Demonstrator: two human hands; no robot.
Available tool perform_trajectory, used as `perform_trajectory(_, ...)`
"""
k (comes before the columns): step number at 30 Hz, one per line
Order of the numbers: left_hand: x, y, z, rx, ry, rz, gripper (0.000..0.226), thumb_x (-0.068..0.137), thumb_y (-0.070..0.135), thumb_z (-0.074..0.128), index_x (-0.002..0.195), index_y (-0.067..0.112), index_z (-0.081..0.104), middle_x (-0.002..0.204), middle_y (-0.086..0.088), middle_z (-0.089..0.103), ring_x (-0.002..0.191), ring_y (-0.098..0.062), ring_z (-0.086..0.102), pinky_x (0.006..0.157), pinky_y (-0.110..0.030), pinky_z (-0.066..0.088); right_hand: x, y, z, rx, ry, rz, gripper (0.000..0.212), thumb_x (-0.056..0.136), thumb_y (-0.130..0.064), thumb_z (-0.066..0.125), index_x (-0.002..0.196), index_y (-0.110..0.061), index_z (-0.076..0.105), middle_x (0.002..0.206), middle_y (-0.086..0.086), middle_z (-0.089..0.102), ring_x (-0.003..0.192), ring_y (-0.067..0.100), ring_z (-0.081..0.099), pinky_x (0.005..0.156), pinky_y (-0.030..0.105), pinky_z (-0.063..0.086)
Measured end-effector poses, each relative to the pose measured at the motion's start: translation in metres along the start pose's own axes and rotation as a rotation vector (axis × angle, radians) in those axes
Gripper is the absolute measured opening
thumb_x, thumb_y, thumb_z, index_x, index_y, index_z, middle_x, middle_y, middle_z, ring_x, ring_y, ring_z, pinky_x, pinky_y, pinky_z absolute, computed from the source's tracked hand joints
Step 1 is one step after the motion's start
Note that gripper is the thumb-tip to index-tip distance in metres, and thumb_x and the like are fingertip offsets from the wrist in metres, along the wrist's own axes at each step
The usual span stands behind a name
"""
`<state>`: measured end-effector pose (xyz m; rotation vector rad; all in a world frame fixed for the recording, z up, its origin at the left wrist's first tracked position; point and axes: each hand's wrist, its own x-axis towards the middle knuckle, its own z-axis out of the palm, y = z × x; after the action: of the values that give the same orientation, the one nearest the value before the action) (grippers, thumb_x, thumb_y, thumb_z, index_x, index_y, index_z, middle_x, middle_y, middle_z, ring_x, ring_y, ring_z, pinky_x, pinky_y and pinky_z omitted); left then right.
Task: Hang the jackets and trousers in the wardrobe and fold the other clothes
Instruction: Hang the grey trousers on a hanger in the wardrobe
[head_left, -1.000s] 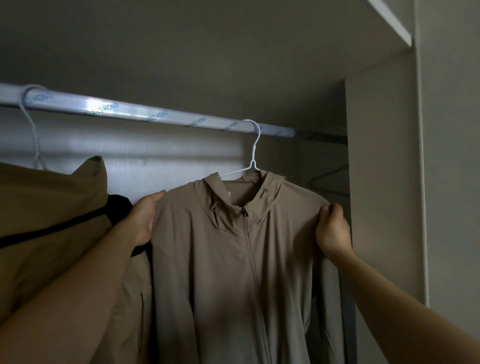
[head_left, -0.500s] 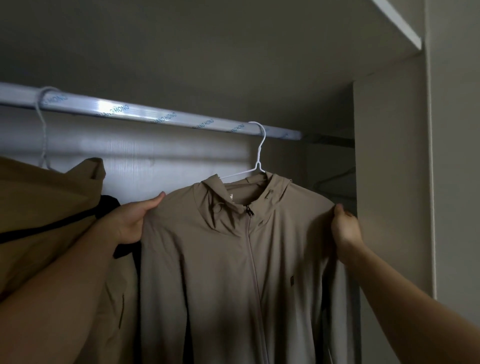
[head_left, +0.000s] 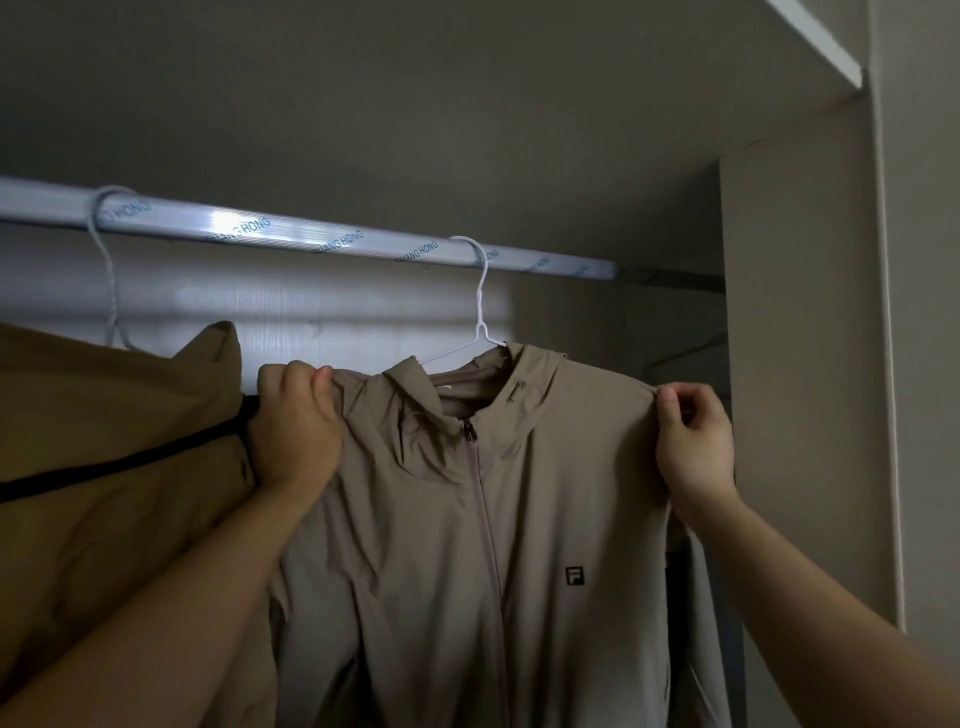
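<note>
A beige zip-up hooded jacket (head_left: 545, 499) with a small dark chest logo hangs on a white wire hanger (head_left: 480, 312), whose hook sits over the silver wardrobe rail (head_left: 291, 236). My left hand (head_left: 296, 431) grips the jacket's left shoulder, fingers curled over the top of the cloth. At the other shoulder my right hand (head_left: 693, 447) pinches the fabric between thumb and fingertips. The jacket's lower part runs out of the frame.
A tan jacket with a black stripe (head_left: 104, 467) hangs on a second wire hanger (head_left: 109, 270) at the left, touching my left forearm. The wardrobe's side panel (head_left: 795, 364) stands close on the right, a shelf edge (head_left: 815, 41) above.
Both hands have shifted up onto the tops of the jacket's shoulders; the left hand went from lying against the cloth to gripping it. The jacket hangs a little squarer on its hanger.
</note>
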<state>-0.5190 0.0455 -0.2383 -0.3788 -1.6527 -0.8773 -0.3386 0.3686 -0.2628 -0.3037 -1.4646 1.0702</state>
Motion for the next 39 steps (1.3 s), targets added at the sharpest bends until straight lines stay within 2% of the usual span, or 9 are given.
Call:
perform_trajectory(5, -0.005, -0.013, 0.001, -0.050, -0.113, -0.071, 0.030, 0.105, 0.032, 0.047, 0.086, 0.010, 0.052, 0.091, -0.008, 0.058, 0.070, -0.025, 0.054, 0.056, -0.034, 0.037, -0.014, 0.006, 0.011, 0.295, 0.155, 0.325, 0.013, 0.104, -0.031, 0.050, 0.108, -0.021, 0.058, 0.105, 0.000, 0.062, 0.105, 0.024, 0.059, 0.102, 0.050, 0.049)
perform_trajectory(8, -0.006, -0.022, -0.001, -0.051, -0.145, -0.065, 0.026, 0.104, 0.038, 0.046, 0.089, 0.017, 0.048, 0.081, 0.000, 0.058, 0.065, -0.019, 0.054, 0.052, -0.031, 0.036, -0.025, 0.015, 0.009, 0.155, 0.156, 0.187, 0.008, 0.104, -0.031, 0.049, 0.107, -0.026, 0.054, 0.100, -0.007, 0.059, 0.094, 0.013, 0.057, 0.099, 0.047, 0.049)
perform_trajectory(11, -0.006, -0.029, -0.002, -0.045, -0.181, -0.044, 0.021, 0.104, 0.039, 0.046, 0.094, 0.021, 0.049, 0.081, 0.002, 0.059, 0.069, -0.020, 0.057, 0.055, -0.034, 0.044, -0.028, 0.020, 0.006, 0.065, 0.139, 0.114, 0.006, 0.102, -0.019, 0.054, 0.107, -0.020, 0.053, 0.106, 0.004, 0.059, 0.098, 0.022, 0.058, 0.099, 0.049, 0.049)
perform_trajectory(15, -0.007, -0.031, -0.003, 0.013, -0.219, -0.021, 0.018, 0.104, 0.026, 0.045, 0.106, 0.016, 0.060, 0.094, -0.005, 0.066, 0.099, -0.034, 0.052, 0.076, -0.043, 0.046, -0.026, 0.018, 0.001, -0.061, 0.091, 0.074, 0.013, 0.096, -0.005, 0.056, 0.104, -0.014, 0.050, 0.113, 0.016, 0.055, 0.100, 0.031, 0.056, 0.099, 0.054, 0.046)
perform_trajectory(20, -0.002, -0.014, -0.001, 0.077, -0.225, 0.032, 0.033, 0.095, 0.021, 0.041, 0.112, 0.014, 0.068, 0.109, -0.008, 0.069, 0.110, -0.036, 0.049, 0.094, -0.049, 0.036, -0.018, -0.007, 0.004, -0.343, 0.061, -0.067, 0.037, 0.094, -0.020, 0.059, 0.130, -0.017, 0.054, 0.127, 0.010, 0.055, 0.121, 0.031, 0.051, 0.108, 0.054, 0.039)
perform_trajectory(26, 0.020, 0.023, 0.003, -0.095, -0.449, 0.115, 0.029, 0.103, 0.022, 0.040, 0.080, 0.014, 0.057, 0.074, -0.003, 0.060, 0.074, -0.030, 0.058, 0.066, -0.040, 0.049, 0.008, -0.070, 0.031, -0.821, -0.402, -0.156, 0.056, 0.106, -0.044, 0.024, 0.097, -0.009, 0.066, 0.111, 0.021, 0.068, 0.105, 0.038, 0.062, 0.103, 0.048, 0.044)
perform_trajectory(30, 0.036, 0.026, 0.003, -0.185, -0.571, 0.013, 0.028, 0.102, 0.025, 0.042, 0.084, 0.016, 0.062, 0.087, -0.005, 0.065, 0.084, -0.028, 0.059, 0.078, -0.039, 0.049, 0.031, -0.098, 0.038, -0.719, -0.719, -0.089, 0.044, 0.109, -0.030, 0.032, 0.129, -0.005, 0.063, 0.143, 0.020, 0.055, 0.125, 0.032, 0.055, 0.103, 0.034, 0.042)
perform_trajectory(35, 0.047, 0.027, -0.001, -0.313, -0.667, -0.040, 0.029, 0.103, 0.017, 0.049, 0.081, 0.006, 0.063, 0.086, -0.010, 0.065, 0.083, -0.023, 0.056, 0.072, -0.030, 0.040, 0.039, -0.092, 0.037, -0.565, -0.772, -0.033, 0.050, 0.106, -0.046, 0.042, 0.135, -0.011, 0.062, 0.138, 0.010, 0.061, 0.121, 0.024, 0.058, 0.104, 0.032, 0.042)
perform_trajectory(39, 0.054, 0.028, -0.001, -0.373, -0.644, -0.111, 0.020, 0.100, 0.018, 0.059, 0.092, 0.004, 0.071, 0.097, -0.010, 0.072, 0.097, -0.028, 0.065, 0.088, -0.036, 0.047, 0.038, -0.087, 0.037, -0.555, -0.693, -0.099, 0.047, 0.107, -0.043, 0.044, 0.110, -0.007, 0.074, 0.114, 0.012, 0.072, 0.105, 0.025, 0.066, 0.098, 0.035, 0.048)
